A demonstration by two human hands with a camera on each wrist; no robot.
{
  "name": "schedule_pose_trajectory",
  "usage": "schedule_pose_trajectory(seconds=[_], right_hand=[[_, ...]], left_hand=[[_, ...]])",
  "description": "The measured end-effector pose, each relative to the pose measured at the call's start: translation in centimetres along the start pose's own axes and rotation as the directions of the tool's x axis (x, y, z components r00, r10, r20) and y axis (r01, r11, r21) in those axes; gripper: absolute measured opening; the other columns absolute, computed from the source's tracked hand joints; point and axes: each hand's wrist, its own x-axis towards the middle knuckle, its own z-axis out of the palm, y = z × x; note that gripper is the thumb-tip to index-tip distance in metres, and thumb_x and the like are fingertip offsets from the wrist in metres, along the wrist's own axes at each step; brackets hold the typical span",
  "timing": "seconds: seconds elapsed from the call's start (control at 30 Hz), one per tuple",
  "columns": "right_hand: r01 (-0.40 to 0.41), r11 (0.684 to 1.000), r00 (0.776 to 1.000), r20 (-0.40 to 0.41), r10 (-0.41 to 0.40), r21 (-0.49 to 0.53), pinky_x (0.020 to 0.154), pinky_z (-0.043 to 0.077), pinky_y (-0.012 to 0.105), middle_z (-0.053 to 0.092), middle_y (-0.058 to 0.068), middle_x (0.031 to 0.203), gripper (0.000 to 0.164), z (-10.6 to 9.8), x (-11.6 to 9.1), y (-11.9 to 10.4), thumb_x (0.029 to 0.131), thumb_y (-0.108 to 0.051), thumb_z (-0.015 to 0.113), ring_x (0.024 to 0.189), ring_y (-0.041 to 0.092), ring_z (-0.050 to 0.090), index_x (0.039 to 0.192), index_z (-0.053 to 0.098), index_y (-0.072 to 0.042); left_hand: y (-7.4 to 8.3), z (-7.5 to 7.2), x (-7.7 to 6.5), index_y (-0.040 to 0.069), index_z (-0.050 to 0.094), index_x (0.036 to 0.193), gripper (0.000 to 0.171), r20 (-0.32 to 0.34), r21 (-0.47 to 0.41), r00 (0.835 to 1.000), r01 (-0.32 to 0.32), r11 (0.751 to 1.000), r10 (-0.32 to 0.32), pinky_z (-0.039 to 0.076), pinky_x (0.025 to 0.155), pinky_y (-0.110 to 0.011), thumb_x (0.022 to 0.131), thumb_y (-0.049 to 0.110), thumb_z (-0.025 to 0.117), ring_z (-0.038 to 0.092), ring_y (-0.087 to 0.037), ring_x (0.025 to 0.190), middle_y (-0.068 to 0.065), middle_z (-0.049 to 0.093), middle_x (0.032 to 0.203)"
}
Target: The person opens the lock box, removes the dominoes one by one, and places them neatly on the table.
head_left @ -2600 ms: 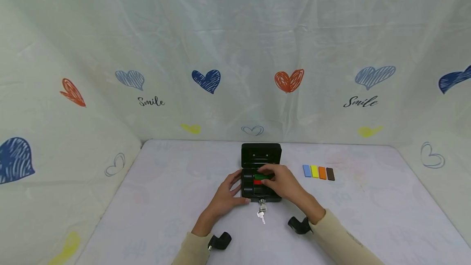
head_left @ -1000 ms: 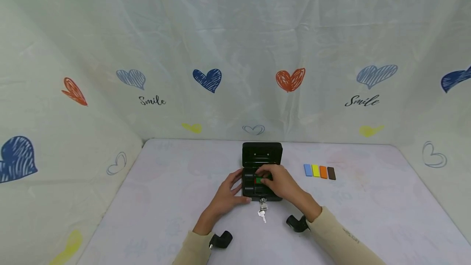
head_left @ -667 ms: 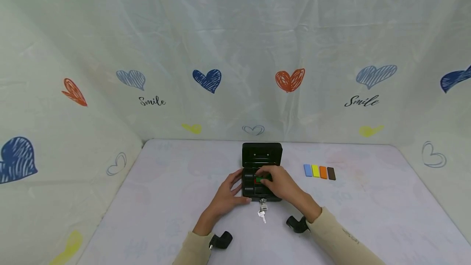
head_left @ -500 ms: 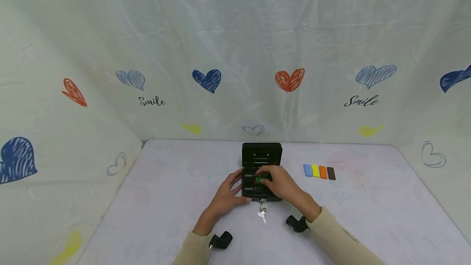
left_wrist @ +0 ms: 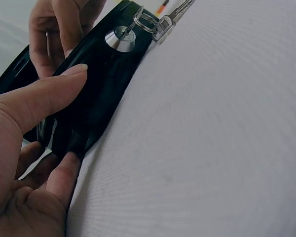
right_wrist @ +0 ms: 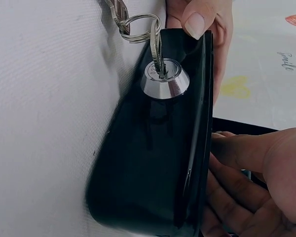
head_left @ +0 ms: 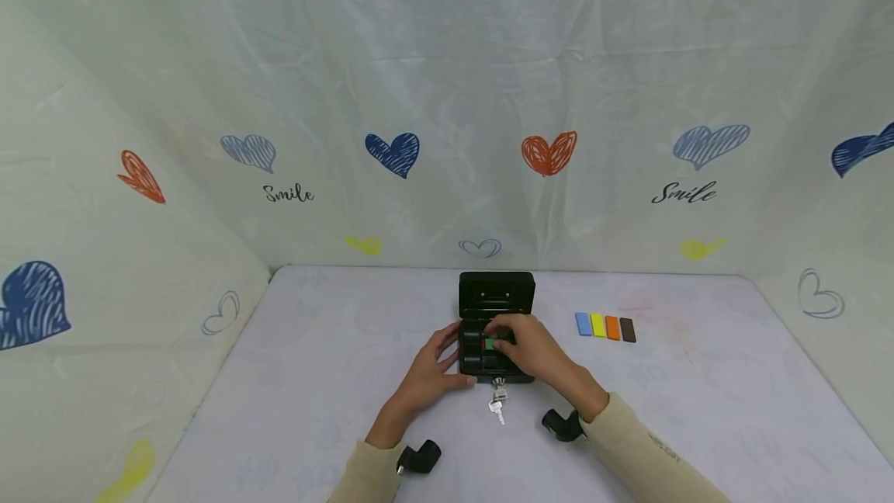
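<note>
A black cash box [head_left: 471, 354] stands with its lid [head_left: 497, 286] raised in the head view. My left hand [head_left: 426, 376] steadies its left side, the thumb at the front edge and the fingers along the side, as the left wrist view shows. Inside the box, my right hand [head_left: 536, 348] pinches a small green tile [head_left: 490, 345] between thumb and fingers. A thin strip of a red tile [head_left: 483, 345] peeks out at its left. The fingertips are partly hidden by the hand and, in the right wrist view, by the box wall. A key [right_wrist: 158, 54] sits in the front lock [right_wrist: 165, 81].
Right of the box, blue [head_left: 583, 324], yellow [head_left: 597, 325], orange [head_left: 612, 328] and dark brown [head_left: 628, 331] tiles lie in a row on the white table [head_left: 335, 317]. More keys [head_left: 496, 407] hang from the lock's ring in front. A heart-printed curtain [head_left: 475, 99] surrounds the table.
My right hand has shifted slightly left with the green tile, lowering it nearer the front of the box. It now covers most of the red tile. My left hand stays put.
</note>
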Motion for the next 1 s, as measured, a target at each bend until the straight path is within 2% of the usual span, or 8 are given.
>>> schedule_pose_trajectory(seconds=[0.13, 0.37, 0.67, 1.0], right_hand=[[0.004, 1.000, 1.000, -0.011, -0.003, 0.008, 0.091, 0.064, 0.043, 0.076, 0.003, 0.106, 0.020, -0.03, -0.10, -0.03, 0.093, 0.004, 0.076, 0.095, 0.019, 0.071, 0.109, 0.078, -0.008], [0.028, 0.999, 1.000, 0.007, -0.028, 0.043, 0.080, 0.063, 0.030, 0.075, 0.002, 0.102, 0.020, -0.09, 0.00, 0.01, 0.092, 0.005, 0.076, 0.085, 0.011, 0.065, 0.110, 0.077, -0.006], [0.010, 1.000, 0.999, 0.043, -0.012, 0.028, 0.084, 0.065, 0.039, 0.076, 0.001, 0.098, 0.017, -0.26, 0.06, -0.18, 0.093, 0.002, 0.077, 0.087, 0.013, 0.069, 0.107, 0.078, -0.007], [0.010, 0.999, 1.000, 0.026, -0.011, 0.044, 0.084, 0.064, 0.034, 0.075, -0.001, 0.098, 0.017, -0.04, -0.13, -0.08, 0.093, 0.002, 0.077, 0.087, 0.011, 0.067, 0.107, 0.078, -0.008]], left_hand=[[0.02, 0.05, -0.05, 0.005, 0.033, 0.164, 0.099, 0.001, 0.002, 1.000, 0.004, 1.000, -0.004, 0.042, 0.122, -0.045, 0.081, -0.005, 0.087, 0.035, -0.041, 0.155, -0.023, 0.033, 0.168], [0.01, 0.09, 0.00, 0.005, 0.033, 0.164, 0.099, -0.003, 0.016, 1.000, 0.010, 1.000, -0.010, 0.043, 0.121, -0.043, 0.081, -0.005, 0.086, 0.036, -0.042, 0.154, -0.023, 0.033, 0.168], [-0.01, 0.04, 0.15, 0.006, 0.033, 0.164, 0.099, -0.006, 0.019, 1.000, 0.015, 1.000, -0.015, 0.045, 0.120, -0.040, 0.081, -0.005, 0.087, 0.036, -0.041, 0.155, -0.022, 0.033, 0.169], [0.29, 0.15, -0.10, 0.006, 0.033, 0.164, 0.099, -0.007, 0.017, 1.000, 0.019, 1.000, -0.018, 0.044, 0.121, -0.042, 0.081, -0.005, 0.086, 0.035, -0.040, 0.155, -0.022, 0.033, 0.169]])
